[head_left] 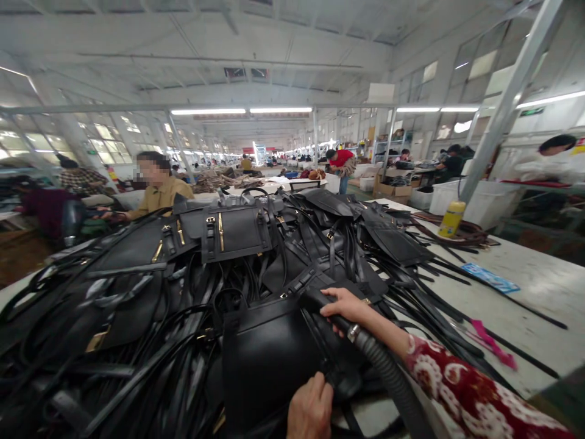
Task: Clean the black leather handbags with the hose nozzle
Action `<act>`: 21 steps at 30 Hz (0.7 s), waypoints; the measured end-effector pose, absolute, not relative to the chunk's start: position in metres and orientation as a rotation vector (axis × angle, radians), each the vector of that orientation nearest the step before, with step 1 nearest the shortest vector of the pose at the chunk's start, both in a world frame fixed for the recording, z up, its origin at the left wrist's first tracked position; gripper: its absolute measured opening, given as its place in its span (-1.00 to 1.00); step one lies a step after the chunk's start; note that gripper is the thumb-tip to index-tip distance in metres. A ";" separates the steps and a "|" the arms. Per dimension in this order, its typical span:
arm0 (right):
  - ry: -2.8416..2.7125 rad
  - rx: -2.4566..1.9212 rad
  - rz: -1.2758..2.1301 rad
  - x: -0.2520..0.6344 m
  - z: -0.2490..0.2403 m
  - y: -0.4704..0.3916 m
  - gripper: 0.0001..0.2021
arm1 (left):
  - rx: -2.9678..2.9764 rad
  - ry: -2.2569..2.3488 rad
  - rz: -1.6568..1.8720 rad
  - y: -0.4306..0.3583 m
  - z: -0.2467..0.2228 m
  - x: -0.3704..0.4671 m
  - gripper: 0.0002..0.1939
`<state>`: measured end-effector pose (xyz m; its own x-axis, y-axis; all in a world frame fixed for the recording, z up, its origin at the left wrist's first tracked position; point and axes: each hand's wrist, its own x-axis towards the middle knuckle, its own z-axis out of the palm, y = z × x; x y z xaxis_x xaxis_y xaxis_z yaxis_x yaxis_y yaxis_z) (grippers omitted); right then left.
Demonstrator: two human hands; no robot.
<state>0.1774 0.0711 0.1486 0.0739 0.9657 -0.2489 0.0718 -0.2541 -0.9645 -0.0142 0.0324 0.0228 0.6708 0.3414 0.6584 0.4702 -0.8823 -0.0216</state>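
At the near edge of the worktable [525,286], seen from the head camera, a black handbag [269,360] lies flat on top of a sprawling heap of black straps [137,341] and other bags [233,231]. The right hand [350,308] is closed around a ribbed grey hose [388,372] just behind its dark nozzle [315,300], which is laid against the upper edge of the handbag. The left hand [311,408] is curled over the bag's lower right corner, fingers closed on the leather or on a dark fitting there; which of the two cannot be told.

The step in hand is judged to be passing the nozzle over the bag's face. It is best done with the bag kept pinned flat by the left hand, the nozzle drawn in steady overlapping passes, and the loose straps kept clear of its mouth.

Farther along the table a yellow bottle [451,218] stands upright, a blue packet [496,279] lies flat, and a person in a mustard top [162,194] is seated beyond the heap.
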 end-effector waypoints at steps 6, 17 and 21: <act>-1.096 -1.385 1.060 0.162 0.165 0.075 -0.36 | -2.827 -0.739 -1.001 0.018 0.033 -0.015 -0.91; -1.132 -1.077 1.537 0.105 0.174 -0.002 -0.36 | -2.186 -2.599 -2.158 0.128 0.126 -0.134 -0.63; -1.148 -1.032 1.682 0.075 0.169 0.002 -0.33 | -2.215 -2.669 -2.452 0.132 0.115 -0.136 -0.69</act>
<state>0.0752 0.0023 0.1690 -0.3155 0.9335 -0.1703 -0.1817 -0.2355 -0.9547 -0.1356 0.1316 0.1155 -0.0542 0.9906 -0.1257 -0.0415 0.1236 0.9915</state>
